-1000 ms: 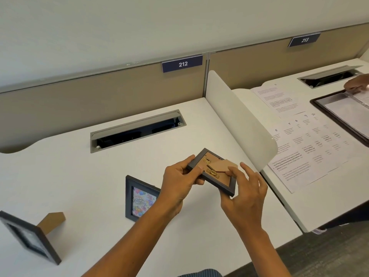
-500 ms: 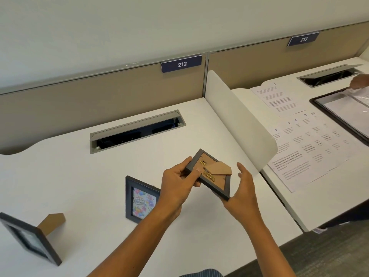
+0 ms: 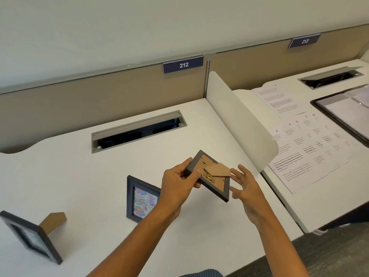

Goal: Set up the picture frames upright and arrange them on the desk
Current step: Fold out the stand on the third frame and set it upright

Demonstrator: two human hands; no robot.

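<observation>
Left hand (image 3: 177,188) pinches a small dark frame (image 3: 216,185) by its left corner, back side up, held in the air above the desk (image 3: 79,176), tilted. Its cardboard stand (image 3: 218,170) is folded out partway. Right hand (image 3: 246,186) is spread, fingers loose, just right of the frame; contact w/ it can't be told. Left of the held frame, a birthday frame (image 3: 140,198) stands upright; far left, a third frame (image 3: 30,236) stands on its stand.
</observation>
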